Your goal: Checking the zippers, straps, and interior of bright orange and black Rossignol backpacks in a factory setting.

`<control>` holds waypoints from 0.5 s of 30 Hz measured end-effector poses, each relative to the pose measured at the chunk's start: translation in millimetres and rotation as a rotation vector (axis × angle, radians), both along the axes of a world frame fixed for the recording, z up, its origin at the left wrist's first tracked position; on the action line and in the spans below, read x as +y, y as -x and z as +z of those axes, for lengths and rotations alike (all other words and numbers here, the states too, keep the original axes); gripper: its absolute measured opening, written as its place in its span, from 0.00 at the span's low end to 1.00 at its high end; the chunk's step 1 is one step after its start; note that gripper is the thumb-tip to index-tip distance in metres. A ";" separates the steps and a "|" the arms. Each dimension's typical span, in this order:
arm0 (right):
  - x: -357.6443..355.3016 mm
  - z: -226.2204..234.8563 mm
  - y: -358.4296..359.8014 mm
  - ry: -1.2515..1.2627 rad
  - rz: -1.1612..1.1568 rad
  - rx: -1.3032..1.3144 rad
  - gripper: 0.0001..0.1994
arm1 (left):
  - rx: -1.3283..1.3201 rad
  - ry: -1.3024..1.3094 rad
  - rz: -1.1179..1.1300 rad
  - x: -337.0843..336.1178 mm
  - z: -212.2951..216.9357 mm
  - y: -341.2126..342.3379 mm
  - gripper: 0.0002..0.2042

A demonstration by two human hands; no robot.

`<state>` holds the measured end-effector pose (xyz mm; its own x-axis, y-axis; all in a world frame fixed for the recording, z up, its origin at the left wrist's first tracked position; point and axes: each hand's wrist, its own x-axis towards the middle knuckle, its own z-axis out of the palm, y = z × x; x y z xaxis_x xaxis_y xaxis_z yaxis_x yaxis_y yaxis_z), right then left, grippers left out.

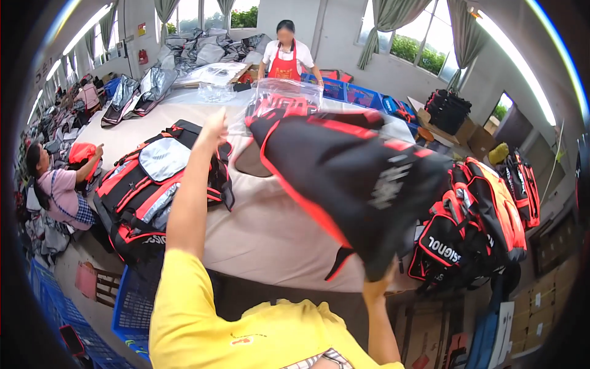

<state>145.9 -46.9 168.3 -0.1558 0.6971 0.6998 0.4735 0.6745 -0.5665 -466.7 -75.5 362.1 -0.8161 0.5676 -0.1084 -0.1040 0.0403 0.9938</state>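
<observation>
A large black backpack (350, 166) with red trim and pale lettering hangs tilted over the table in front of me, its right part smeared by motion. My right hand (380, 281) grips its lower corner near the table's front edge; the fingers are partly hidden by the fabric. My left hand (215, 128) is raised beyond the left end of the backpack, blurred, with a gap visible between them. Under my left arm lies a stuffed red, black and silver backpack (144, 184) on the pale table cover (270, 240).
More red and black backpacks (470, 215) stand at the table's right end. A clear plastic bag (289, 95) lies opposite, near a person in a red apron (284, 64). Another person (58, 184) works at left. A blue crate (132, 307) stands below the table's left front.
</observation>
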 end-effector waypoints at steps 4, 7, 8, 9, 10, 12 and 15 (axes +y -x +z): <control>-98.1 -16.5 24.1 0.070 0.672 -0.395 0.18 | 0.009 0.057 -0.084 -76.7 -135.5 -16.6 0.25; -120.7 35.4 46.4 0.383 0.811 -0.542 0.12 | 0.533 0.063 -0.223 -110.5 -200.3 -94.6 0.30; -122.1 64.6 61.8 0.266 0.837 -0.495 0.12 | 0.574 0.130 -0.295 -114.6 -212.0 -126.4 0.34; -124.7 96.7 80.2 0.301 0.918 -0.371 0.14 | 0.698 0.134 -0.388 -120.4 -218.1 -154.8 0.36; -131.2 129.5 98.4 0.321 1.012 -0.220 0.17 | 0.827 0.111 -0.459 -125.2 -220.5 -179.7 0.38; -145.8 189.4 129.8 0.329 1.349 0.069 0.24 | 0.775 0.189 -0.493 -130.7 -217.9 -212.8 0.39; -161.5 241.6 156.1 0.563 1.592 0.192 0.10 | 0.832 0.241 -0.504 -141.5 -209.9 -231.8 0.38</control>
